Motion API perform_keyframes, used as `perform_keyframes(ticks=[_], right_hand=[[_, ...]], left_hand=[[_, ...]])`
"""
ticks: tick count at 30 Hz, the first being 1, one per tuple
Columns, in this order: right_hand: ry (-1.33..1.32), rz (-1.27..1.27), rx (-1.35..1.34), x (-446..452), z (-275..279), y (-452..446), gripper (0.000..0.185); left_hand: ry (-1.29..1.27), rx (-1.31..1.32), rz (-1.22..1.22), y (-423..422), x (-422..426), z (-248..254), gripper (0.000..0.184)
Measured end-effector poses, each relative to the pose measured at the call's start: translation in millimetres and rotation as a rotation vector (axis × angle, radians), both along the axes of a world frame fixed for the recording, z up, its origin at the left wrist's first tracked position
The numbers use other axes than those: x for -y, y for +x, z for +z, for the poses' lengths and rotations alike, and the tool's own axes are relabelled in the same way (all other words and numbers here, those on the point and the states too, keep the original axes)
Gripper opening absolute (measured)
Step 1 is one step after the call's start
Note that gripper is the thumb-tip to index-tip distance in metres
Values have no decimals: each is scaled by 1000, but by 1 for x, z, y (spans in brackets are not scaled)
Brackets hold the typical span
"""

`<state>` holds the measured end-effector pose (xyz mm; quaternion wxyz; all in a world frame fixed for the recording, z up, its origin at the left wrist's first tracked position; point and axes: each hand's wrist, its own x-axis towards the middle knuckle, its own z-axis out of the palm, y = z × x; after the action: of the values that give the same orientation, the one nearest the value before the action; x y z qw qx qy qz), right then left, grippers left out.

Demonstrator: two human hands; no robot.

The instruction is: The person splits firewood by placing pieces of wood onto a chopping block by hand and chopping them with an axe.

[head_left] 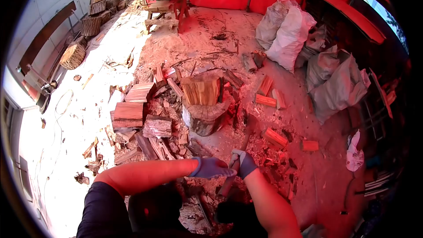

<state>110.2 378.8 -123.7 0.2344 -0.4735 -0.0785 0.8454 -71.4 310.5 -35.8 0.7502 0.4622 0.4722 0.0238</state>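
My right hand, in a grey-blue glove, is closed around a long wooden tool handle held at a slant in front of my legs. The tool's head cannot be made out. My left hand, gloved too, lies beside the handle with its fingers stretched out flat toward the right hand. Ahead of both hands, a split log piece stands upright on a round chopping block.
Split firewood is heaped left of the block; more pieces lie right of it. Large sacks stand at the right. A machine on a wooden stand is at the back. Log rounds line the left wall.
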Motion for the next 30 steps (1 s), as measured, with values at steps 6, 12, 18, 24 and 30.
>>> perform_keyframes(ticks=[6,12,18,24,30], right_hand=[[79,-43,217,38,-51,-11,24],[67,-144,-100,88,40,-6,27],[653,-31,-245,124,182,11,24],[1599,-236,-23,87,390,-31,17],[1845,-395,82,44,424,-97,16]], left_hand=[[-116,-85,637,70,90,-3,24],[132,213,760,85,172,-2,34],[366,591,911,126,219,57,42],[1012,260,775,88,78,175,21],[1236,201,923,29,-10,204,18]])
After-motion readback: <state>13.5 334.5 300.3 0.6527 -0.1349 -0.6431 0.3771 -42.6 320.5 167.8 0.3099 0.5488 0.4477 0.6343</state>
